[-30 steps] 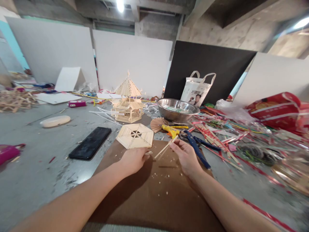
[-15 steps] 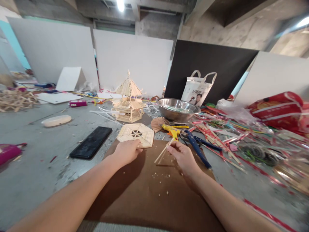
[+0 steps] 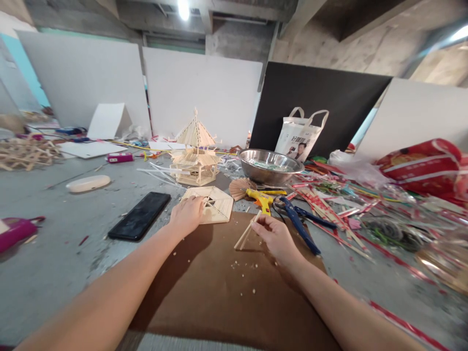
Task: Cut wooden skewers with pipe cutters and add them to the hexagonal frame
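The right hand [image 3: 277, 237], right of centre in the frame, has thumb and fingers closed in a pinch on the upper part of two thin sticks [image 3: 245, 235]. The sticks slant down to the left, their lower ends close together, above or at the brown mat [image 3: 219, 297]; contact with the mat cannot be determined.

The left hand [image 3: 187, 217], left of centre, lies palm down over the left part of the hexagonal panel [image 3: 221, 204], fingers bent toward its central opening. The underside of that hand is hidden; whether it grips anything cannot be told. The panel is at mid-frame, its near edge at the mat's far edge.

The tower model [image 3: 196, 158] stands upright behind the panel. The phone [image 3: 140, 216] lies left of the left hand. A yellow glue gun [image 3: 260, 199] and blue pliers [image 3: 300, 225] lie beyond and beside the right hand. Further back, right of the model, sits a metal bowl [image 3: 271, 177]; red and pale strips [image 3: 325, 209] are scattered at right.
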The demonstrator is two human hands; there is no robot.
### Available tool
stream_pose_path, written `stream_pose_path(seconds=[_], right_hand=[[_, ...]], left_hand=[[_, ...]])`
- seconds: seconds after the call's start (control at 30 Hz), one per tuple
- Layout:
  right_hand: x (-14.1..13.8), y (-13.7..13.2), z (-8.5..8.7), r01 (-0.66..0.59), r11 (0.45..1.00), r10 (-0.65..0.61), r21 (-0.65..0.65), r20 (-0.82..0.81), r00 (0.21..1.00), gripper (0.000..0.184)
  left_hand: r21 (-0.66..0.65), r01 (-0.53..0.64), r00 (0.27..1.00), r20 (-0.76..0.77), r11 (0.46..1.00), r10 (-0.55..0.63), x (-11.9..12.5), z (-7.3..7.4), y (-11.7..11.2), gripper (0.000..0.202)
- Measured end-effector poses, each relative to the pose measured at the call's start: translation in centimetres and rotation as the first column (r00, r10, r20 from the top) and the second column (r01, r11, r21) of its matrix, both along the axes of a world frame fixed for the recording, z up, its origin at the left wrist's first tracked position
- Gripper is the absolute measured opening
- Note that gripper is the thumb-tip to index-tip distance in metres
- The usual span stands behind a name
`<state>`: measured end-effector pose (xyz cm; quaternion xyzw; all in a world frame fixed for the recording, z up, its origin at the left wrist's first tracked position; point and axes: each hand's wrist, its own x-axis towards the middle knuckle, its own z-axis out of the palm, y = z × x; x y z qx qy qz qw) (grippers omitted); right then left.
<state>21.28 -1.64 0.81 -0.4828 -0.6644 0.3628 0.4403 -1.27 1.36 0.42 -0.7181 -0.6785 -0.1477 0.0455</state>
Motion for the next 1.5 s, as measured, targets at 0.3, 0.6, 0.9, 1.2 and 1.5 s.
stream_pose_path(seconds=[0.3,0.6,0.9,1.2,1.5], right_hand=[[-0.1,-0.1,0.0,-0.006,1.0,0.006,-0.012,-0.003,1.0,0.019],[0.0,-0.1,0.0,-0.015,1.0,0.014,-0.011,-0.042,0.999,0.02],[-0.8,-1.3,0.3,-0.222,0.975,0.223,0.024,-0.12,0.967,0.013],[-0.5,-0.6,-0.1,-0.248,0.964,0.237,0.096,0.107,0.966,0.016],[5.3,3.0,1.8,0.231,0.919,-0.391,0.319,0.806,0.444,0.026]], left_hand=[[0.035,0.193,0.981,0.014,0.981,-0.194,-1.3,-2.6,2.3,0.037],[0.372,0.19,0.929,0.233,0.909,-0.289,-0.3,-1.1,0.4,0.031],[0.087,0.566,0.671,0.529,0.82,-0.519,6.3,0.1,-5.3,0.034],[0.006,0.566,0.576,0.712,0.824,-0.401,5.8,-0.7,-4.8,0.028],[0.132,0.485,0.381,0.858,0.865,-0.345,5.5,-0.8,-4.5,0.018]])
